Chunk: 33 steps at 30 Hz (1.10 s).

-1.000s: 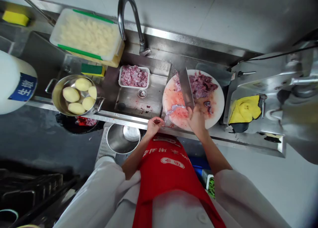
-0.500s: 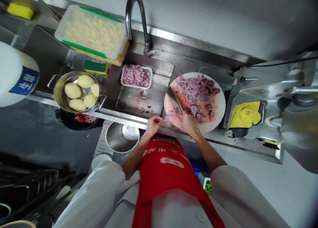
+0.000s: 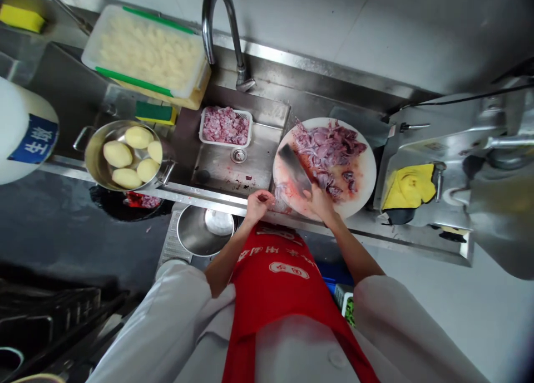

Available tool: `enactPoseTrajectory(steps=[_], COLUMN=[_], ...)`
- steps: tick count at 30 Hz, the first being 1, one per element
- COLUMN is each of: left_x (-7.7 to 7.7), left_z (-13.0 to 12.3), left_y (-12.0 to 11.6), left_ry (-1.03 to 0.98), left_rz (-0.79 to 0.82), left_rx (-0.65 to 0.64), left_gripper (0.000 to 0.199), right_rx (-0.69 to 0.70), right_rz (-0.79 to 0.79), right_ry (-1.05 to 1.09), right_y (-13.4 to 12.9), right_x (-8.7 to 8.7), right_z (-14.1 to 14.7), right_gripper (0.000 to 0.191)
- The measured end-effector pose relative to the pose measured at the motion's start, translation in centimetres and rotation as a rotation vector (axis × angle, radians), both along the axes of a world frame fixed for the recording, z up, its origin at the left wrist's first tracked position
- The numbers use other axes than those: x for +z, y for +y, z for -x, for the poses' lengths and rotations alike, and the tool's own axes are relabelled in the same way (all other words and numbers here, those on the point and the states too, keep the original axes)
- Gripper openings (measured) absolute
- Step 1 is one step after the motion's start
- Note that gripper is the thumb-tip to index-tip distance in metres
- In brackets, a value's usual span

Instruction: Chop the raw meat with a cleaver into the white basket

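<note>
On round white board (image 3: 367, 171), ragged, glossy purplish meat (image 3: 329, 141) lies heaped; cutting looks partway, heap seemingly left to work through; finer pink pieces (image 3: 225, 126) already in perforated plastic basket (image 3: 251, 131), inside smooth steel sink (image 3: 217, 168); right hand (image 3: 320, 202): grip wrapped round handle of broad, flat-bladed cleaver (image 3: 294, 167); left hand (image 3: 258, 206): grip curled near pale, filmy strip (image 3: 281, 192), cannot tell whether pinching anything.

White jacket (image 3: 292, 352), round button (image 3: 337, 358), loose white sleeves (image 3: 162, 316), red apron (image 3: 279, 299), white printed characters (image 3: 261, 254), bare fingers (image 3: 307, 194)
</note>
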<state>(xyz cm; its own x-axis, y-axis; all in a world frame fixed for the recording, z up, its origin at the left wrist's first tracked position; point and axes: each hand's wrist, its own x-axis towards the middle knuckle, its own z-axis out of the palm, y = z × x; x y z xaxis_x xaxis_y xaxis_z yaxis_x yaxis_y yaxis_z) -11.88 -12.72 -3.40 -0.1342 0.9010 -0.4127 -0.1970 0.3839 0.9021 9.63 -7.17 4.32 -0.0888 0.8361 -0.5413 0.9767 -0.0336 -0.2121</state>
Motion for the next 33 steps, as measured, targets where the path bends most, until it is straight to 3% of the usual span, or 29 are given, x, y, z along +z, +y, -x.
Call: enactPoseTrajectory(steps=[4,8,11,15,18,22,25,31,33], left_x=[0.8,1.5,1.1,-0.6,-1.5,-1.9,-1.7,-0.3,-0.3], left_z=[-2.7,-5.9,-6.5,-5.5,-4.9,-5.1,-5.1,-4.4,-4.4], left_y=[2.7,5.1,5.7,5.1,4.4,4.2,4.1,2.7,2.1], left_ry=[-0.038,-0.097,-0.098,-0.056,-0.020,0.080,0.183,0.389,0.470], left_rz=[-0.086,-0.154,-0.143,-0.069,-0.053,-0.068,-0.109,-0.241,-0.342], left_rx=[-0.086,-0.167,-0.145,-0.074,-0.041,-0.014,-0.012,0.162,0.067], left_gripper=[0.028,0.026,0.026,0.025,0.022,0.013,0.009,0.012,0.013], right_rx=[-0.056,-0.045,-0.063,-0.108,-0.151,-0.132,-0.078,-0.073,-0.076], right_rz=[-0.065,-0.061,-0.060,-0.120,-0.235,-0.116,-0.015,-0.124,-0.066], right_ry=[-0.095,-0.077,-0.065,-0.067,-0.064,-0.079,-0.069,-0.054,-0.036], right_y=[0.2,-0.4,-0.5,-0.3,-0.2,-0.1,0.2,-0.3,-0.4], right_x=[-0.6,-1.1,-0.5,2.1,3.6,2.8,2.1,2.9,2.3], right_z=[-3.7,-4.2,-4.2,-3.5,-1.3,1.5,1.4,2.3,3.5], right_gripper=[0.029,0.028,0.027,0.028,0.040,0.038,0.029,0.038,0.035])
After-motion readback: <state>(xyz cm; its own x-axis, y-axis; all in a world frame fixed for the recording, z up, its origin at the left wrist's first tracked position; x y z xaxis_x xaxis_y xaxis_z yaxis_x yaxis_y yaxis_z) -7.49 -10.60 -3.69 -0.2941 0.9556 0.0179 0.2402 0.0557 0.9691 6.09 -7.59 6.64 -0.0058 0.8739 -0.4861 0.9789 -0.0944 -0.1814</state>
